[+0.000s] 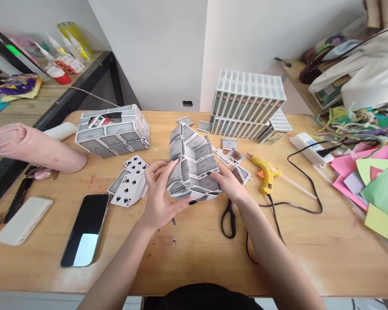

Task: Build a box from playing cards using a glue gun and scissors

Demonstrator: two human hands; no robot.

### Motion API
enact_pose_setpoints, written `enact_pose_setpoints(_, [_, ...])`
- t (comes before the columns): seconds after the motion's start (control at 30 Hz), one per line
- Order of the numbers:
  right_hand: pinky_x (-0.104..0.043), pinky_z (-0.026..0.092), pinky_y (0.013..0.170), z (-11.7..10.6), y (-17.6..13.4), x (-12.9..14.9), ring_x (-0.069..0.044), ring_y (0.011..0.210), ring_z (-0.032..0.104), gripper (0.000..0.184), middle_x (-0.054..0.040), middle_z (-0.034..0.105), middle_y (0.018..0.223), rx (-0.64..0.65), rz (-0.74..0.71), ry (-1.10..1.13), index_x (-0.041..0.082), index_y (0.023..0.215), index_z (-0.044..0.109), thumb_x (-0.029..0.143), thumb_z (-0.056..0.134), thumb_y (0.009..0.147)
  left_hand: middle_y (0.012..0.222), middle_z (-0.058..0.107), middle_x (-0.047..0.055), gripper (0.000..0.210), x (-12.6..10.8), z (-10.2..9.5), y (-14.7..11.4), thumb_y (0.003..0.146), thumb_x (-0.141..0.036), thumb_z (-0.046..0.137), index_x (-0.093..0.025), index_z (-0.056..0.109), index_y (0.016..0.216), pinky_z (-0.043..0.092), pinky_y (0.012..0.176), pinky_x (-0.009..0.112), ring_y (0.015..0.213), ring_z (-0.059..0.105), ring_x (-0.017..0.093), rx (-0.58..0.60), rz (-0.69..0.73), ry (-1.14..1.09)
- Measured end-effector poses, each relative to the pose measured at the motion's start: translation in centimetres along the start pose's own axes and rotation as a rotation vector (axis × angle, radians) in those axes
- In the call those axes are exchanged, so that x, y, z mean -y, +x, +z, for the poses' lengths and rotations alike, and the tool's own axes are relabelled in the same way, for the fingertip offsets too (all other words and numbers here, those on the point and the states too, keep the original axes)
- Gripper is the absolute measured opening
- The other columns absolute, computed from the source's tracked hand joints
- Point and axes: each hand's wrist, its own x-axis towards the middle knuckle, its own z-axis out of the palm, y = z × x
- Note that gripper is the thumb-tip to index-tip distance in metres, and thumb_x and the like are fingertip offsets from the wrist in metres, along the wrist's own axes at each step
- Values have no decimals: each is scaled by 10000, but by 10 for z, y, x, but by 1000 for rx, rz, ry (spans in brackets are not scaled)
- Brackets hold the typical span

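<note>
Held between both hands above the table is an open box made of folded playing cards [198, 161], with grey card backs outside and inside. My left hand [158, 191] grips its left side, thumb along the upper wall and fingers underneath. On the right side, my right hand [228, 183] is closed on the wall, thumb on the inner face. Under and beside my right hand lie black-handled scissors [229, 221], blades partly hidden, and some loose cards [234, 157]. Close to my left hand is a pile of playing cards [127, 187] with a five of spades on top.
At the back stand stacked card packs [247, 103]. A finished-looking card box [113, 133] sits back left beside a pink roll [39, 148]. A yellow glue gun [267, 174] with its cord lies right, near a power strip [312, 148] and coloured paper [375, 185]. A phone [86, 230] lies front left.
</note>
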Motion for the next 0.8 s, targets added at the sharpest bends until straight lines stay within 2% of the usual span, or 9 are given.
enact_pose_setpoints(0.03, [-259,454,794,4,0,0,-150,928,586,394,-18,654,1007,45,-10,55,162,1158,531,262,363,816,1283,321,114,770,-8,0,6,667,-509,674,-278,361,1332,297,1056,459,1240,341,307,-21,52,13])
enact_pose_setpoints(0.1, [-254,450,745,10,1,-1,-164,860,591,349,-32,665,909,57,-8,32,138,1014,603,312,356,839,1303,373,111,731,-19,2,17,701,-489,653,-270,344,1326,284,1063,493,1265,332,323,-29,158,36])
enact_pose_setpoints(0.2, [-260,426,719,13,0,-2,-175,791,579,351,-44,657,794,-90,12,-196,142,833,643,344,357,859,1275,440,103,649,-25,10,24,746,-403,645,-249,358,1307,284,1070,507,1296,309,329,10,252,49])
enact_pose_setpoints(0.3, [-287,418,727,9,-8,-3,-184,773,569,359,-58,644,776,-256,-62,-273,158,835,645,357,350,880,1234,464,91,599,-22,20,21,761,-336,648,-246,388,1293,293,1076,504,1310,297,322,14,311,49])
enact_pose_setpoints(0.4, [-298,432,764,5,-27,2,-188,837,575,385,-64,646,853,-331,-168,-60,174,861,652,419,357,891,1245,444,96,621,-18,26,17,758,-330,653,-255,379,1310,311,1068,511,1312,296,329,-17,312,56])
enact_pose_setpoints(0.5, [-277,461,696,6,-48,14,-169,743,582,373,-31,632,747,-206,-228,192,177,779,656,436,407,878,1244,426,103,655,-17,28,16,745,-339,667,-258,370,1323,332,1057,504,1318,281,338,-20,314,63])
enact_pose_setpoints(0.57, [-278,471,699,9,-58,20,-167,737,584,270,-21,629,738,-200,-245,280,179,834,662,391,495,849,1239,408,111,676,-18,29,16,732,-339,679,-248,368,1325,345,1050,496,1325,259,347,-12,318,68])
enact_pose_setpoints(0.67, [-294,482,737,15,-64,23,-169,770,594,206,-31,643,798,-243,-261,311,185,926,661,319,535,835,1236,368,124,686,-20,32,15,736,-340,674,-234,352,1332,352,1037,506,1331,230,362,0,311,82])
enact_pose_setpoints(0.8, [-308,488,762,24,-64,18,-174,801,601,200,-49,655,843,-330,-270,241,177,950,650,276,511,847,1214,335,127,673,-23,40,12,751,-344,656,-230,341,1334,338,1033,521,1326,219,370,-40,300,111])
